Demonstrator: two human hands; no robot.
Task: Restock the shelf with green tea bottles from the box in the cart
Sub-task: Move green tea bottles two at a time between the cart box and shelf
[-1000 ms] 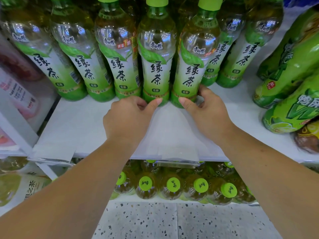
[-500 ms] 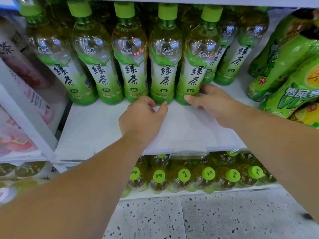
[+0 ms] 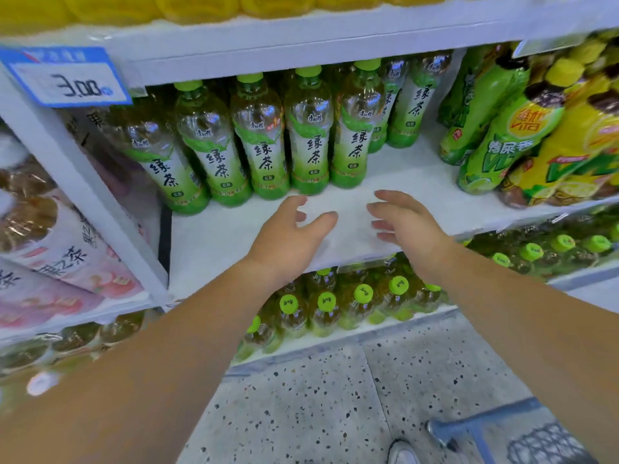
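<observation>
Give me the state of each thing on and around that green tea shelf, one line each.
left hand: open, empty, over the shelf front.
right hand: open, empty, over the shelf front.
green tea bottles: upright, capped, in a row at the back.
shelf: bare across the front strip.
lower-shelf bottles: upright, capped.
price tag: tilted, reads 3.00.
cart: only a corner in view.

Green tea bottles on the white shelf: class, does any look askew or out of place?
Nothing stands out. The green-capped green tea bottles stand upright in a tidy row at the back of the white shelf, none toppled or spilled.
</observation>
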